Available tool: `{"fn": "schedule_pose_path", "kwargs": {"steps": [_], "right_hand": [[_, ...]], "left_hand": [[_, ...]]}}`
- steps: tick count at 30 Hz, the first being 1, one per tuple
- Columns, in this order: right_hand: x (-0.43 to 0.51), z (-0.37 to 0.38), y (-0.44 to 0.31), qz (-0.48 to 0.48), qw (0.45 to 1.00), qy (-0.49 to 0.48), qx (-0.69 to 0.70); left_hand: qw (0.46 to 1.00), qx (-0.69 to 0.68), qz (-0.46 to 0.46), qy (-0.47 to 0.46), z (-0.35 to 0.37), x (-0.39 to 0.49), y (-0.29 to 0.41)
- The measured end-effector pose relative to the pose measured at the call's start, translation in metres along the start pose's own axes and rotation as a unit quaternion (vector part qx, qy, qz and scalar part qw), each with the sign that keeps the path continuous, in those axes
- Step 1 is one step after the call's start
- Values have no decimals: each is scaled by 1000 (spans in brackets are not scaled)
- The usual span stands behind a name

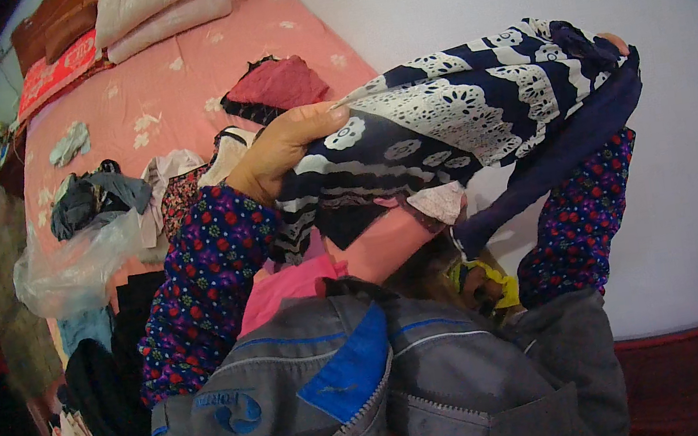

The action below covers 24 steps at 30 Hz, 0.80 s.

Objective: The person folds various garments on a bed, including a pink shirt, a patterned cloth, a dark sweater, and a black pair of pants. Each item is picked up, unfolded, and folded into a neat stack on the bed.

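A navy and white patterned cloth garment (474, 107) is stretched between my two hands above the bed's edge. My left hand (279, 151) pinches its near-left part, thumb on top. At the far right end, my right hand (613, 43) grips the bunched fabric; only a bit of it shows, the rest being hidden behind the cloth. A plain navy strip (553, 149) of the garment hangs down on the right. Beyond my left hand, a folded dark pink garment with black lace (277, 84) lies on the pink bedsheet (164, 90).
Left of my arm lie dark grey clothes (98, 196), a clear plastic bag (74, 263) and a floral garment (183, 201). A white crumpled cloth (70, 145) is farther off. Folded quilts (167, 16) rest at the bed's head. A white wall (672, 186) bounds the right side.
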State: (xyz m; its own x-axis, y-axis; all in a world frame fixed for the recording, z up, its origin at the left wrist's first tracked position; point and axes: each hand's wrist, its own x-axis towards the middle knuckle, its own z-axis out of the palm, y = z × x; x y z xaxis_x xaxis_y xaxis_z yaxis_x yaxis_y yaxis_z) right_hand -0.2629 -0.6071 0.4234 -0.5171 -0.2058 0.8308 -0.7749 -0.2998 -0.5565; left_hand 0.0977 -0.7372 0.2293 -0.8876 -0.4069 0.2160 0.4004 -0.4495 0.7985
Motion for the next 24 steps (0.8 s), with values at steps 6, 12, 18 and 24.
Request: {"fn": "schedule_pose_path", "kwargs": {"steps": [6, 12, 18, 24], "right_hand": [[1, -5, -3, 57, 996, -47, 52], [43, -55, 24, 86, 976, -190, 68], [75, -94, 64, -190, 909, 91, -359], [78, -100, 53, -127, 931, 45, -340]], "left_hand": [[988, 134, -48, -56, -21, -8, -11], [914, 328, -224, -79, -60, -12, -30], [996, -75, -42, -30, -84, -22, -55], [992, -92, -14, 83, -89, -25, -60]]}}
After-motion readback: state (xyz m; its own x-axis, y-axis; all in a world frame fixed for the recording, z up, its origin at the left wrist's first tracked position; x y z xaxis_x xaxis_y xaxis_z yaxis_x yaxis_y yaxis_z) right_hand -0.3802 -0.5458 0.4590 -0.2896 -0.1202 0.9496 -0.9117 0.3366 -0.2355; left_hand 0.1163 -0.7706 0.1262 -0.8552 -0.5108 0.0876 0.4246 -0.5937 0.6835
